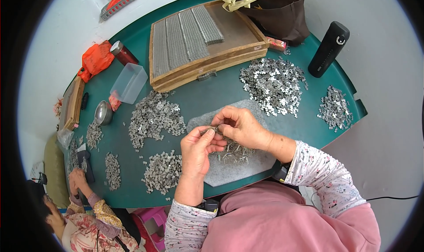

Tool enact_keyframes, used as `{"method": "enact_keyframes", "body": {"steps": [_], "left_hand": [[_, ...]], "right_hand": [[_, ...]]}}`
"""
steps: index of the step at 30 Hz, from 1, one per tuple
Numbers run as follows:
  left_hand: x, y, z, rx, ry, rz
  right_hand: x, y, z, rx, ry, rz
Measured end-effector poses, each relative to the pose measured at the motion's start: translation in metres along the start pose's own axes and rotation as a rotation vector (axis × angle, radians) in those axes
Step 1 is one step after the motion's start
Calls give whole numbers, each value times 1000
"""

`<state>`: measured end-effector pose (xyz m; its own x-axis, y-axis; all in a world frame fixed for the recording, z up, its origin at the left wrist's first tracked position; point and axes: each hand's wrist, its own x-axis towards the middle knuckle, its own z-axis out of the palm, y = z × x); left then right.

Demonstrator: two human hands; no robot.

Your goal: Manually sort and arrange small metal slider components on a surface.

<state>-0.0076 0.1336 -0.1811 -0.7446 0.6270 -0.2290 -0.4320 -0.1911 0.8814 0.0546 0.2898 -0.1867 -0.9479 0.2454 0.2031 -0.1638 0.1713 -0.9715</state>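
Observation:
Over the grey felt mat [221,172], my left hand [196,151] and my right hand [242,127] meet with their fingertips almost touching. Both hands are closed in a pinch on something small, partly hidden by the fingers. A thin strip seems to show along my left forefinger, but its kind is too small to tell. Just below the right hand lies a heap of thin metal pins [236,154] on the mat. Small grey metal pieces [162,171] are piled left of my left hand, and a larger pile of shiny metal pieces [274,86] lies beyond my right hand.
A wooden case [238,27] with rows of grey parts stands at the back, beside a dark bag [287,13]. A black bottle [329,49] is at right. Left are a clear plastic box [130,84] and a metal bowl [103,113]. A co-worker's hands [78,180] work at the far left.

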Motion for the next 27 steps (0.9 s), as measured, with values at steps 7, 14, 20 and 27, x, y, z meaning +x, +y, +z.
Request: {"method": "enact_keyframes", "body": {"steps": [7,14,20,27], "left_hand": [[2,8,-5,197,-25,-21],[-2,4,-3,298,13,70],[-2,4,1,239,66,130],[-2,9,-5,210,74,163]], "right_hand": [[7,-20,-3,-327,-90,-153],[3,-18,9,-413,19,-293],[3,-22,17,-493,111,-438],[14,-23,17,-483,87,-546]]}}
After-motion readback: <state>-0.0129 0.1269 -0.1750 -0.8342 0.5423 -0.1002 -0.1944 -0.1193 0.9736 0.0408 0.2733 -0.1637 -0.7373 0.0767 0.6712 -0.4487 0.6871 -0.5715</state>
